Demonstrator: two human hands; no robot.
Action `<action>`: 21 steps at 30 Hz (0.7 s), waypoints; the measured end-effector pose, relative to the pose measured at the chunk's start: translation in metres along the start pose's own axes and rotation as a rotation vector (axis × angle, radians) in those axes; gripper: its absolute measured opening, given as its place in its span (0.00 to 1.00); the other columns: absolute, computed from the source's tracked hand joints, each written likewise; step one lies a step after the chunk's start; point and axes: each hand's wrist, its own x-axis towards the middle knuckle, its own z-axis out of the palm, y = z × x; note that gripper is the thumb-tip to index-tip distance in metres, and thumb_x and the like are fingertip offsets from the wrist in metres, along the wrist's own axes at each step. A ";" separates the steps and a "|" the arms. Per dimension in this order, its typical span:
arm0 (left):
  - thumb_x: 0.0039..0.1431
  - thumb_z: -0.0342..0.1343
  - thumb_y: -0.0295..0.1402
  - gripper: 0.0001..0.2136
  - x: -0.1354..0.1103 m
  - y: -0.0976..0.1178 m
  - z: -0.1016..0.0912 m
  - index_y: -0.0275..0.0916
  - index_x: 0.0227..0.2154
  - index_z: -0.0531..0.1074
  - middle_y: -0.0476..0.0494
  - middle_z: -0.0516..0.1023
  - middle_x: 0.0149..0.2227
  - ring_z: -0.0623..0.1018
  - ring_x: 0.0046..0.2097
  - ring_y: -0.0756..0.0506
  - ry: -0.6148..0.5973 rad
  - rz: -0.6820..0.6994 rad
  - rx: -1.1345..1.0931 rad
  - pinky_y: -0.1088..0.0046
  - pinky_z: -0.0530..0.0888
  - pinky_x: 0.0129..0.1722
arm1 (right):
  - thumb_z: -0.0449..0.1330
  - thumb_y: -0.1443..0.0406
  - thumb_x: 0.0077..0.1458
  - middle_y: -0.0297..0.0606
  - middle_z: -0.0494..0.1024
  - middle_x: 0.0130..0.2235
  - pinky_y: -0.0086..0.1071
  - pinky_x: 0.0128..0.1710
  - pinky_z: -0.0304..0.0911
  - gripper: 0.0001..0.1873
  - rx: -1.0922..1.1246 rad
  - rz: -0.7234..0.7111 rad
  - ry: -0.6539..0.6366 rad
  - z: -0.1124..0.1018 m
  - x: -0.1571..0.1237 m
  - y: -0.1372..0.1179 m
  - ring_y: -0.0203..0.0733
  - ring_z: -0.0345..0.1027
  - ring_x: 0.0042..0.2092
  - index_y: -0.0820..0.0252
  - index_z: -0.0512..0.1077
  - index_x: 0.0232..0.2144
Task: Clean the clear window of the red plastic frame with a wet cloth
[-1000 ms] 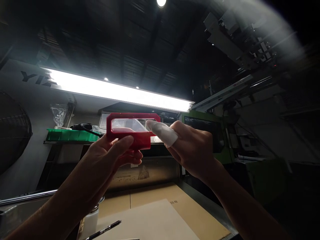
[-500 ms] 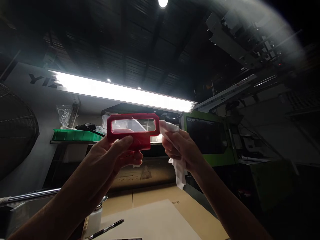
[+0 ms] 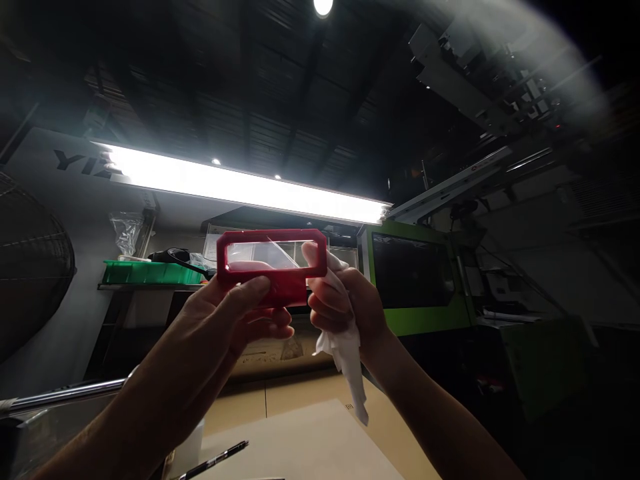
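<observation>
A red plastic frame with a long clear window [image 3: 280, 291] is held up in front of me, below the bright lamp. My left hand [image 3: 240, 310] grips its lower part, thumb on the near face and fingers behind. My right hand [image 3: 350, 300] is closed on a white cloth [image 3: 350, 360], whose loose end hangs down. One right fingertip shows through the right end of the window, behind the frame. The cloth lies against the frame's right edge; whether it presses on the back is hidden.
Below lie a white sheet [image 3: 300, 440] and a black pen [image 3: 215, 460] on cardboard [image 3: 240, 407]. A tube lamp [image 3: 250, 190] crosses above. Behind stand a green bin [image 3: 150, 272] on a shelf, a green machine [image 3: 425, 320] at right and a fan [image 3: 35, 267] at left.
My right hand has moved left with the cloth, and its fingertip now shows behind the window. The frame has shifted slightly right in my left hand. The cloth's end hangs lower.
</observation>
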 end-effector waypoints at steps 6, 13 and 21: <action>0.52 0.61 0.37 0.06 0.000 -0.001 -0.002 0.43 0.31 0.75 0.53 0.79 0.26 0.76 0.26 0.52 0.015 0.013 -0.002 0.79 0.77 0.27 | 0.49 0.69 0.47 0.22 0.56 0.14 0.20 0.09 0.37 0.04 0.044 -0.120 0.094 -0.001 0.002 0.013 0.26 0.35 0.13 0.59 0.63 0.25; 0.50 0.62 0.36 0.05 0.004 -0.002 -0.004 0.43 0.31 0.76 0.53 0.80 0.27 0.77 0.27 0.51 0.020 0.014 -0.029 0.76 0.79 0.26 | 0.51 0.69 0.46 0.23 0.57 0.14 0.20 0.10 0.36 0.05 0.006 -0.030 0.066 -0.006 0.002 0.015 0.24 0.39 0.14 0.61 0.64 0.22; 0.51 0.61 0.36 0.06 -0.001 -0.003 -0.004 0.43 0.32 0.76 0.52 0.81 0.29 0.77 0.27 0.50 0.001 -0.004 -0.034 0.76 0.78 0.26 | 0.50 0.67 0.47 0.22 0.57 0.14 0.21 0.10 0.36 0.08 -0.052 -0.031 0.059 -0.004 0.002 0.010 0.26 0.37 0.14 0.61 0.67 0.31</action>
